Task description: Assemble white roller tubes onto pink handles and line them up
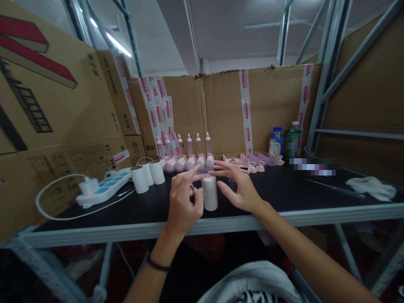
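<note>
A white cylinder (210,195) stands upright near the table's front edge, between my two hands. My left hand (184,200) is at its left, index finger stretched toward the top and thumb bent beside it. From the right, my right hand (238,187) reaches over with fingers spread and thumb apart from the cylinder. The fingertips of both hands come close at a pale translucent piece above the cylinder's top; I cannot tell whether they touch it. Behind them, several pink pieces with upright translucent stems (190,147) stand in a row. Small pink parts beside my left hand are partly hidden.
White rolls (139,180) and a power strip (109,187) with a looping cable lie at left. Pink and lilac parts (268,160), a blue-capped bottle (277,142) and a green bottle (293,141) are at back right. Tweezers (336,188) and a white cloth (372,188) lie right. Cardboard (221,109) walls the back.
</note>
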The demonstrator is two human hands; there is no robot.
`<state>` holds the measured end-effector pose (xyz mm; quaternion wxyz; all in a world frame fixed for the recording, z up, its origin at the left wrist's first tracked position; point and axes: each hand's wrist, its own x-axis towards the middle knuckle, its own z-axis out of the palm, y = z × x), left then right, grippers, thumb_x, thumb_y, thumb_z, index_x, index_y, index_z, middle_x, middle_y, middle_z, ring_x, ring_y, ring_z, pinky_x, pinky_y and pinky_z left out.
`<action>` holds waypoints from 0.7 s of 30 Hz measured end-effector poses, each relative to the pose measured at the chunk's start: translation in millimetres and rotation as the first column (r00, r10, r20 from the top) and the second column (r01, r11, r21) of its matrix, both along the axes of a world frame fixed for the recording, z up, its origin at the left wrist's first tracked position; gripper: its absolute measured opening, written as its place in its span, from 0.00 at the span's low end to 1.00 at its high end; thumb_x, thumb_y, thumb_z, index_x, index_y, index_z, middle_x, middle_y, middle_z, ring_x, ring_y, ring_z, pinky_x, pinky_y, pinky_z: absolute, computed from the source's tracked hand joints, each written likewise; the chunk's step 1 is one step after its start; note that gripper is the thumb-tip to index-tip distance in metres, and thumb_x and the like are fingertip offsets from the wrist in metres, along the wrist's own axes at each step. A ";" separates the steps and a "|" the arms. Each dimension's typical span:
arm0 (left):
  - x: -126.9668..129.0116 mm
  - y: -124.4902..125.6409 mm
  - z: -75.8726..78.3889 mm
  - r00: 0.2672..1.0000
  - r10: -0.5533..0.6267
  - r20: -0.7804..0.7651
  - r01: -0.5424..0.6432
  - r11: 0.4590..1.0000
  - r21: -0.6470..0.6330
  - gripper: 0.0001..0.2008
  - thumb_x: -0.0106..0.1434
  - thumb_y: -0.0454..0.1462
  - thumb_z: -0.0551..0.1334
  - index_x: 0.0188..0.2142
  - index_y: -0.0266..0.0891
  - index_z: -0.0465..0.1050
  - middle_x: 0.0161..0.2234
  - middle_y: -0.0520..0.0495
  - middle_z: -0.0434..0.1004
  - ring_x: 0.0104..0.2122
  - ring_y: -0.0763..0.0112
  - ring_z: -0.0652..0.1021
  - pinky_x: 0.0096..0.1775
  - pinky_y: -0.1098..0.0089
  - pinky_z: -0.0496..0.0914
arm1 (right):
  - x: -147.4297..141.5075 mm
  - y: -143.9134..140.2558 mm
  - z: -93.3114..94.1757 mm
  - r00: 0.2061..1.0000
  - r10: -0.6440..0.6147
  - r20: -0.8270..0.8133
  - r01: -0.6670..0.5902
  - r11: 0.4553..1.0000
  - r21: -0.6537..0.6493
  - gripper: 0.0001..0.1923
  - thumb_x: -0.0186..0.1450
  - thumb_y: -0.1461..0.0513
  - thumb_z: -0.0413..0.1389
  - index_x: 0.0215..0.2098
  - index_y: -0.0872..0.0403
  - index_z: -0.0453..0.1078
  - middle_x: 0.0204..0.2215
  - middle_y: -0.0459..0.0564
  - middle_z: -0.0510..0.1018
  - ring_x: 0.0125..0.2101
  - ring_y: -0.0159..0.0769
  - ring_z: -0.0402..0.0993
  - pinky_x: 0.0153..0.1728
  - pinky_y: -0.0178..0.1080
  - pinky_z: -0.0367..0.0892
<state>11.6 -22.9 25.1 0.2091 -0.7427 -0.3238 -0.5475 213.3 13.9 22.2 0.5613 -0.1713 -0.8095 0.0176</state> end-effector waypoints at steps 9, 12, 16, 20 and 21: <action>-0.7 3.1 -3.5 0.998 -0.036 0.055 0.041 0.994 -0.100 0.29 0.61 0.26 0.57 0.61 0.44 0.63 0.44 0.45 0.83 0.46 0.58 0.82 0.52 0.55 0.72 | -0.1 1.7 1.0 0.999 -0.017 0.028 0.017 1.000 0.020 0.28 0.69 0.63 0.57 0.66 0.47 0.60 0.51 0.52 0.82 0.55 0.48 0.76 0.58 0.55 0.65; -1.1 4.5 -3.8 0.996 -0.050 0.072 0.059 0.991 -0.124 0.29 0.61 0.26 0.57 0.61 0.44 0.62 0.44 0.45 0.83 0.44 0.59 0.82 0.49 0.56 0.73 | -0.3 1.4 1.3 1.000 -0.013 0.026 0.013 1.000 0.011 0.27 0.69 0.62 0.57 0.65 0.47 0.61 0.51 0.52 0.82 0.54 0.48 0.76 0.58 0.54 0.65; -1.9 0.7 1.3 0.996 -0.065 0.068 0.074 0.988 -0.134 0.25 0.63 0.27 0.57 0.58 0.43 0.66 0.45 0.44 0.81 0.46 0.59 0.81 0.51 0.56 0.73 | -1.1 1.6 -0.4 0.999 -0.005 0.034 0.005 1.000 0.008 0.26 0.69 0.62 0.57 0.65 0.47 0.61 0.52 0.52 0.81 0.55 0.47 0.75 0.57 0.53 0.65; -3.5 -7.9 12.9 0.997 -0.061 0.054 0.065 0.994 -0.089 0.18 0.65 0.29 0.58 0.53 0.44 0.72 0.47 0.45 0.80 0.50 0.60 0.78 0.53 0.57 0.72 | -3.2 -0.4 -1.8 0.999 0.001 0.045 -0.002 1.000 0.031 0.27 0.69 0.61 0.58 0.66 0.47 0.61 0.58 0.54 0.77 0.58 0.47 0.72 0.59 0.52 0.66; -3.4 -9.5 15.6 0.998 -0.053 0.041 0.055 0.996 -0.068 0.18 0.65 0.29 0.58 0.53 0.44 0.72 0.49 0.45 0.79 0.51 0.59 0.77 0.55 0.56 0.71 | -3.6 -0.9 -1.9 1.000 0.006 0.023 -0.006 1.000 0.027 0.27 0.70 0.61 0.57 0.65 0.47 0.61 0.58 0.54 0.76 0.58 0.47 0.72 0.60 0.52 0.66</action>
